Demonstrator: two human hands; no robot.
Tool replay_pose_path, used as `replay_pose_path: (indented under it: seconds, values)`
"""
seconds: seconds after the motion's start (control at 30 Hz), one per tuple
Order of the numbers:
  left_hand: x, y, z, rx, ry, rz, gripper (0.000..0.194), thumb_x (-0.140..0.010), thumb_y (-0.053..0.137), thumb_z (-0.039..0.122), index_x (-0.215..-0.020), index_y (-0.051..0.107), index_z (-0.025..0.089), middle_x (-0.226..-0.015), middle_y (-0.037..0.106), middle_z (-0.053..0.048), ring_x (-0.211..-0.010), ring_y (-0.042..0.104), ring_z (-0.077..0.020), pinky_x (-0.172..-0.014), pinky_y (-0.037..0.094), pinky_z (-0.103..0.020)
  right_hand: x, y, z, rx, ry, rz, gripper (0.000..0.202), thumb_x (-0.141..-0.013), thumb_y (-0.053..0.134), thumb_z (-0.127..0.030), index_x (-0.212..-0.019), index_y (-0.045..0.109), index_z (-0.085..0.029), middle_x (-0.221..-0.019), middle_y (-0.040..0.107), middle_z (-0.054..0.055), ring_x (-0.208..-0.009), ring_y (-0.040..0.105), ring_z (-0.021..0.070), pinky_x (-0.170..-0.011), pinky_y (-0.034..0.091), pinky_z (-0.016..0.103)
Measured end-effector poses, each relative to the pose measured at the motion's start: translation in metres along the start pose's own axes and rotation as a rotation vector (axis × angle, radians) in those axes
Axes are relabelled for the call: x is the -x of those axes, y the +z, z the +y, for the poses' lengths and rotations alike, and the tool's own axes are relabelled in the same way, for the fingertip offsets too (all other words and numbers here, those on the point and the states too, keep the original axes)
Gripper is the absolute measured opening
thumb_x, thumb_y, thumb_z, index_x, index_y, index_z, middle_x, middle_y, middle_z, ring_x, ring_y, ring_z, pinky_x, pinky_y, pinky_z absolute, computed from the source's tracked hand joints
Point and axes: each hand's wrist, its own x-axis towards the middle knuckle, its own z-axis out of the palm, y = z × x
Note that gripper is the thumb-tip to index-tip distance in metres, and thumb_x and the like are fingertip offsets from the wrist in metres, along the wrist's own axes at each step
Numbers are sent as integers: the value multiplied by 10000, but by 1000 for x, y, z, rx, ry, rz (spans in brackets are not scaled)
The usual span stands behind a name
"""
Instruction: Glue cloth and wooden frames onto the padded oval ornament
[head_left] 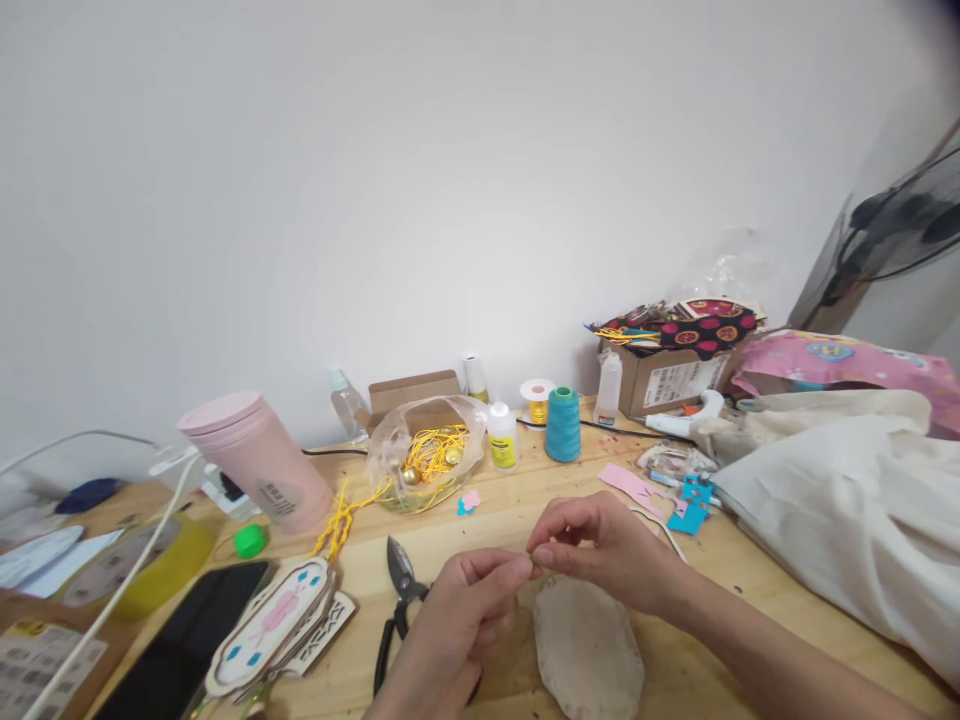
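Note:
My left hand [469, 625] and my right hand [600, 545] meet fingertip to fingertip near the bench's front. Both are closed in a pinch, and whatever lies between the fingertips is too small to name. Just below my right hand, a pale scalloped flat piece [589, 645] lies on the wooden table [360, 570]. Black-handled cutters [401, 585], partly covered by my left hand, lie to its left. Behind the hands is a small pink and blue flower-shaped cutout [469, 502]. Pink cut scraps [630, 487] and blue ones [691, 503] lie beyond my right hand.
At the left are a pink tumbler [259, 460], a phone [184, 645] and stacked decorated plaques [274, 620]. Along the back stand a bag of yellow cord [431, 455], a glue bottle [502, 440] and a teal thread cone [562, 428]. White fabric [840, 490] covers the right side.

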Motion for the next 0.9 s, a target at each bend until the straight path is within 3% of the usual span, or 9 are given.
replay_pose_path:
  seconds: [0.2, 0.27, 0.33, 0.4, 0.47, 0.53, 0.63, 0.77, 0.9]
  values:
    - [1, 2, 3, -16, 13, 9, 207, -631, 672, 307, -568, 586, 130, -376, 242, 118, -337, 136, -5, -351, 43, -176, -1, 0, 0, 25, 36, 2, 164, -737, 572, -262, -675, 670, -147, -595, 601, -1, -523, 450, 94, -491, 351, 210]
    - [0, 4, 5, -52, 38, 51, 192, -623, 675, 316, -663, 610, 140, -451, 397, 81, -342, 198, -2, -352, 49, -174, -2, 0, -1, 56, 34, 45, 162, -742, 563, -252, -668, 656, -143, -590, 601, -2, -523, 450, 94, -490, 353, 209]
    - [0, 4, 6, -101, 81, 138, 308, -601, 686, 353, -846, 620, 177, -613, 521, 38, -366, 275, -8, -355, 78, -171, -2, 0, -1, 124, 8, 108, 158, -749, 549, -235, -659, 645, -148, -585, 592, -5, -529, 454, 98, -492, 361, 210]
    - [0, 4, 7, -158, 157, 241, 435, -588, 685, 408, -960, 597, 201, -595, 496, 52, -391, 296, -25, -371, 116, -173, -2, -1, 0, 213, -39, 174, 155, -759, 536, -218, -659, 638, -159, -589, 587, -5, -538, 466, 107, -499, 372, 216]
    - [0, 5, 6, -224, 231, 288, 415, -595, 659, 467, -874, 629, 162, -457, 367, 87, -395, 250, -39, -392, 123, -187, -2, -1, 0, 299, -96, 233, 155, -772, 527, -213, -663, 629, -171, -605, 594, 0, -551, 483, 117, -512, 383, 226]
    - [1, 6, 5, -299, 256, 250, 399, -611, 623, 513, -710, 643, 127, -401, 280, 97, -394, 200, -43, -406, 106, -208, -1, 0, 1, 377, -164, 289, 152, -778, 529, -211, -657, 615, -178, -613, 598, 4, -566, 498, 127, -526, 390, 237]
    - [2, 8, 3, -381, 200, 151, 403, -645, 585, 522, -577, 594, 126, -397, 281, 89, -396, 193, -45, -413, 97, -221, 1, 5, 2, 488, -319, 337, 146, -785, 529, -185, -663, 609, -182, -640, 609, 14, -611, 520, 139, -556, 397, 249]
    - [1, 9, 0, -287, 156, 107, 357, -696, 555, 485, -577, 533, 150, -398, 306, 86, -396, 180, -50, -401, 77, -217, 4, 10, 1, 681, -537, 329, 169, -818, 496, -165, -721, 631, -193, -650, 620, 19, -607, 509, 138, -550, 380, 255]
    - [0, 7, -1, -61, 88, 56, 301, -683, 599, 439, -641, 559, 143, -418, 315, 86, -409, 164, -45, -389, 59, -196, 6, 12, -1, 825, -653, 339, 188, -839, 468, -167, -765, 639, -190, -620, 609, 21, -566, 478, 133, -510, 360, 252]
